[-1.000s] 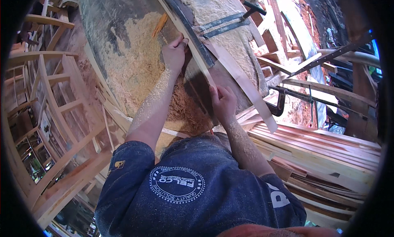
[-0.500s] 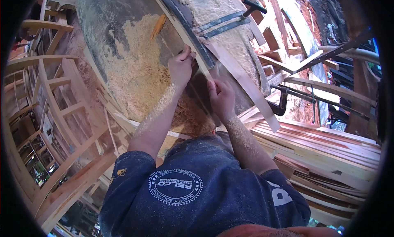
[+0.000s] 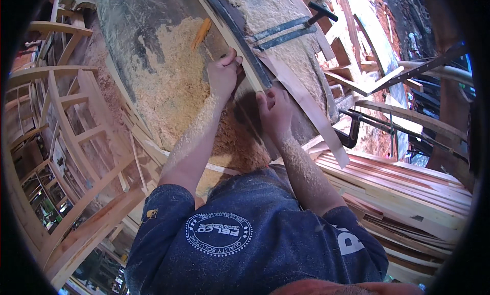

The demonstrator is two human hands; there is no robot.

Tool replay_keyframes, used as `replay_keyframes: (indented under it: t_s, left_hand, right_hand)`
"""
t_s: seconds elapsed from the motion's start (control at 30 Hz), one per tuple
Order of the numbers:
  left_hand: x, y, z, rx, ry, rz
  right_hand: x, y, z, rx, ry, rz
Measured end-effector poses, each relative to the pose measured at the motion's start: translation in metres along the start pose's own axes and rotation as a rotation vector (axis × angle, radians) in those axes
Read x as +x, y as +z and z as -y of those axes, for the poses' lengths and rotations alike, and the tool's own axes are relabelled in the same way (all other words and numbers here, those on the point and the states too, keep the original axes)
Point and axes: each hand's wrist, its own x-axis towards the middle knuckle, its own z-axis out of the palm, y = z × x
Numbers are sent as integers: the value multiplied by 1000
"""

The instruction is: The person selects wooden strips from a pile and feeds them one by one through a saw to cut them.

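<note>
A long, narrow, pale wood strip [image 3: 230,41] lies along a dark straight bar [image 3: 239,39] on a sawdust-covered table [image 3: 168,65]. My left hand [image 3: 223,75] is closed on the strip's left side, thumb and fingers bent against it. Nearer to me, my right hand [image 3: 275,111] pinches the strip's near end between thumb and curled fingers. To the right of the bar, a thin wide board [image 3: 309,103] slants towards me. An orange wood splinter [image 3: 201,33] rests on the table left of the strip. Sawdust coats both my forearms.
A bar clamp [image 3: 286,32] with a T-handle sits at the far right of the table, and a black C-clamp [image 3: 352,129] at its right edge. Stacked planks [image 3: 398,180] lie at right. Curved wooden frames [image 3: 71,111] stand at left.
Both hands have moved slightly away from me along the dark bar, and the strip's near end has shifted forward with them. My grip looks the same.
</note>
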Motion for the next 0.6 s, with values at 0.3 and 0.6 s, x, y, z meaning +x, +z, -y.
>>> replay_keyframes:
  t_s: [0.3, 0.6]
  left_hand:
    - [20, -1, 0, -123, 75, -41]
    - [38, -9, 2, -44, 120, -13]
  right_hand:
    - [16, 6, 11, -44, -20, -25]
    - [20, 14, 16, 4, 81, 19]
